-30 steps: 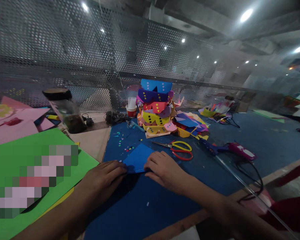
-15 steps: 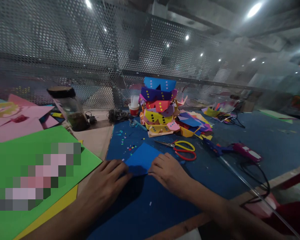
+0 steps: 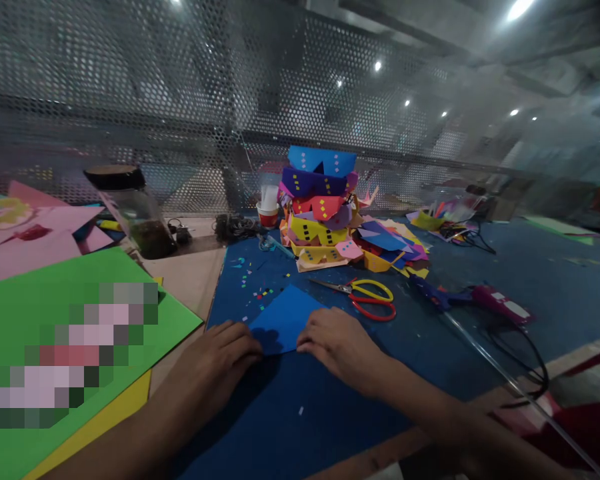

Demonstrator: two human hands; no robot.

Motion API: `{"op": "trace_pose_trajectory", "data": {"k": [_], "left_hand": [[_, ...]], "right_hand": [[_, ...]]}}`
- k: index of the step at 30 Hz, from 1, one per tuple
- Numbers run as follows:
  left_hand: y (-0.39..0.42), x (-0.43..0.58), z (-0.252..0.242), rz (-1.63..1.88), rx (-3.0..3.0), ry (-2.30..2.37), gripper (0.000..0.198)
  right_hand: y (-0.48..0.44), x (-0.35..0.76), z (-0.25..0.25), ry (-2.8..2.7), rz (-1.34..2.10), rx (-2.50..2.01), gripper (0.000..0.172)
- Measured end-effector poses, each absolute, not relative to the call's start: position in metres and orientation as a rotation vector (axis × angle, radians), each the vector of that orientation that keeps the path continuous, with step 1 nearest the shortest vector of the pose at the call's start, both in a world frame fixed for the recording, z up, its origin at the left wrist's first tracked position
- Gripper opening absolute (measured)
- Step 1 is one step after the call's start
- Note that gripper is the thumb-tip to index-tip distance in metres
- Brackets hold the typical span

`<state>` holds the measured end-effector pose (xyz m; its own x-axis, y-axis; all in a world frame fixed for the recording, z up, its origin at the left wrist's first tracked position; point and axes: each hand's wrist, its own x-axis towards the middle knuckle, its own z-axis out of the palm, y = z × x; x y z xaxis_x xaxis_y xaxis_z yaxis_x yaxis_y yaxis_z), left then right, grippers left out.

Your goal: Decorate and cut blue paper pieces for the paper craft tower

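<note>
On the blue table (image 3: 330, 423), a blue paper (image 3: 284, 323) lies between the left hand (image 3: 225, 353) and the right hand (image 3: 339, 341), both half-curled, fingers touching its near corners; whether either pinches it cannot be told; even, flat pressure should keep the near edge straight.

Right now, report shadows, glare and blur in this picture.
Head view: dark shadow falls on the blue paper beside the left hand; head view: a ceiling lamp glares at top right; head view: perforated screen blurs toward the right; head view: pixel blocks cover part of the green paper.
</note>
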<state>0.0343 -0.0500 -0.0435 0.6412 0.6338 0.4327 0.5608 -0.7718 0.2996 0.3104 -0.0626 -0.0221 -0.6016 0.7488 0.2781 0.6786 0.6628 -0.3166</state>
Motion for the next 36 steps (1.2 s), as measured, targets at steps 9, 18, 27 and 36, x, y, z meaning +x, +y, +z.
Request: {"op": "trace_pose_trajectory", "data": {"k": [9, 18, 27, 36], "left_hand": [[-0.049, 0.038, -0.032, 0.606, 2.439, 1.178, 0.02], [-0.045, 0.041, -0.026, 0.544, 2.401, 1.287, 0.02], [-0.042, 0.03, -0.025, 0.543, 2.347, 1.284, 0.013], [-0.04, 0.017, -0.025, 0.543, 2.404, 1.216, 0.019]], "right_hand": [[-0.059, 0.305, -0.019, -2.323, 0.486, -1.263, 0.006], [-0.058, 0.3, -0.017, -2.304, 0.531, -1.364, 0.007], [-0.057, 0.301, -0.02, -2.253, 0.577, -1.376, 0.007], [-0.056, 0.301, -0.017, -2.241, 0.614, -1.374, 0.007]]}}
